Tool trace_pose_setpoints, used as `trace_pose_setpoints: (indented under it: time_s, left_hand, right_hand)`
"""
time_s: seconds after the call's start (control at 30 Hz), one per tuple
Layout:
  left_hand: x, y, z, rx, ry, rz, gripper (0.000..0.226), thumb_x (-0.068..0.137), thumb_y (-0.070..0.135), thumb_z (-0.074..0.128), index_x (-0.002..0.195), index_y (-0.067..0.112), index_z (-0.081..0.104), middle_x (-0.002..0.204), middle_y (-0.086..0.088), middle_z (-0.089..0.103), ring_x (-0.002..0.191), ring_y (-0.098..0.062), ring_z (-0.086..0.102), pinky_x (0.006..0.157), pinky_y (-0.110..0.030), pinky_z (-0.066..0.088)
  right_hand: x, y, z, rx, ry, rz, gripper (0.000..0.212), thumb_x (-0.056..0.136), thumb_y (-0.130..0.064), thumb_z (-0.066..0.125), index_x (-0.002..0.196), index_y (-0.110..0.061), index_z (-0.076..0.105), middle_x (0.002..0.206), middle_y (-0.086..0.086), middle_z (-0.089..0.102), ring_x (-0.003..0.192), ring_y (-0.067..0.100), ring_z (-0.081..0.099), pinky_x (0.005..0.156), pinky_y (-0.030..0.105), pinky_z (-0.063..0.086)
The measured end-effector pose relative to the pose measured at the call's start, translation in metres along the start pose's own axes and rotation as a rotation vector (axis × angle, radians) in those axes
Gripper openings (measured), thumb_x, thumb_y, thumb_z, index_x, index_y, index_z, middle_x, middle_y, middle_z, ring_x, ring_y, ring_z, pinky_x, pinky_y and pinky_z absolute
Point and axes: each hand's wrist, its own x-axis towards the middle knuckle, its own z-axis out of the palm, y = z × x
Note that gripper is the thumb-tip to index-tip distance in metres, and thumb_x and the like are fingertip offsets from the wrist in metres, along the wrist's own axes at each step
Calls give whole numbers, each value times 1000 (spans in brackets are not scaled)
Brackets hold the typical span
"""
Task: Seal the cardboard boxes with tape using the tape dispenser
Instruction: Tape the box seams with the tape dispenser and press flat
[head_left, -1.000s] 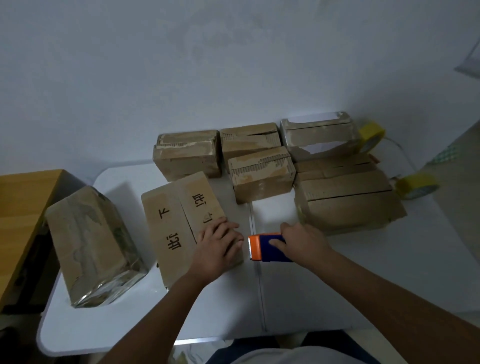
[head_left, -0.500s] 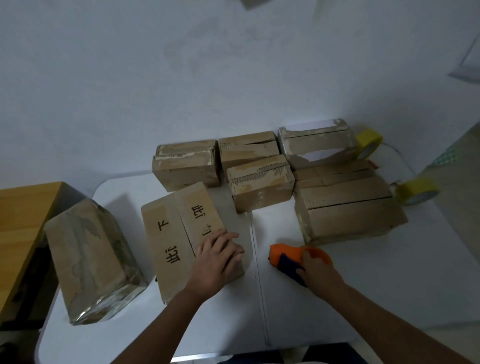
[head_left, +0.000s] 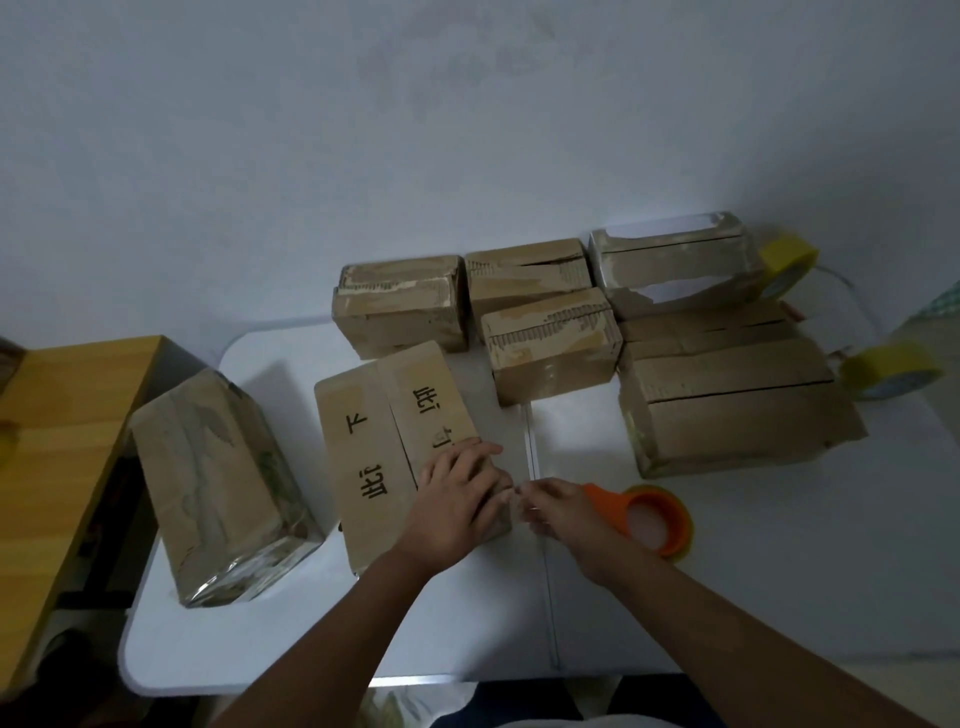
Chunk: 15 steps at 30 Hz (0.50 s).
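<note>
i note the printed box (head_left: 395, 457) lying near the middle of the white surface (head_left: 779, 571), its long axis and centre seam running from the front edge toward the far edge. my left hand (head_left: 457, 504) rests flat on its near right corner, fingers relaxed. the tape dispenser (head_left: 644, 519) sits just right of that corner — my right hand (head_left: 561, 512) grips its front end, fingers curled, nearly touching the left. the seam lies leftward of the dispenser.
</note>
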Motion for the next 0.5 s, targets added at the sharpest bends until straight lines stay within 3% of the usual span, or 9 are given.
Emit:
trace_pose_setpoints:
  time_s: [0.1, 0.23, 0.33, 0.43, 0.5]
  left_hand:
    - [1, 2, -6, -45, 4, 28, 33, 100, 45, 46, 118, 21, 59, 148, 3, 39, 133, -17, 36, 107, -39, 35]
    - [-9, -7, -23, -194, 101, -118, 41, 101, 42, 46, 133, 18, 53, 155, 8, 36, 135, -8, 38, 112, -28, 30]
    - [-26, -15, -23, -98, 67, -102, 50, 101, 48, 37, 142, 22, 50, 158, 10, 30, 146, -8, 25, 120, -34, 16]
    - [-37, -18, -15, 24, -14, -106, 63, 98, 61, 28, 151, 26, 37, 159, 12, 20, 150, -12, 12, 123, -35, 1]
    - [-38, -18, -11, 100, -18, -94, 68, 97, 65, 31, 152, 25, 35, 160, 8, 23, 150, -16, 13, 122, -37, 2]
  right_hand:
    - [0, 4, -3, -26, 30, -130, 10, 95, -16, 58, 96, -9, 65, 84, 6, 64, 78, 14, 59, 69, 21, 48]
    - [3, 11, -7, -94, 79, -273, 13, 94, -15, 59, 85, -10, 67, 71, 4, 64, 68, 13, 56, 62, 22, 45]
    - [5, 14, -10, -127, 107, -298, 18, 96, -15, 56, 85, -7, 68, 74, 11, 66, 67, 14, 58, 64, 25, 46]
    - [7, 17, -10, -132, 112, -329, 20, 96, -13, 54, 84, -3, 66, 71, 8, 65, 65, 11, 59, 60, 15, 47]
    - [7, 18, -9, -137, 116, -340, 20, 97, -13, 54, 85, -1, 66, 70, 5, 64, 64, 9, 59, 58, 11, 46]
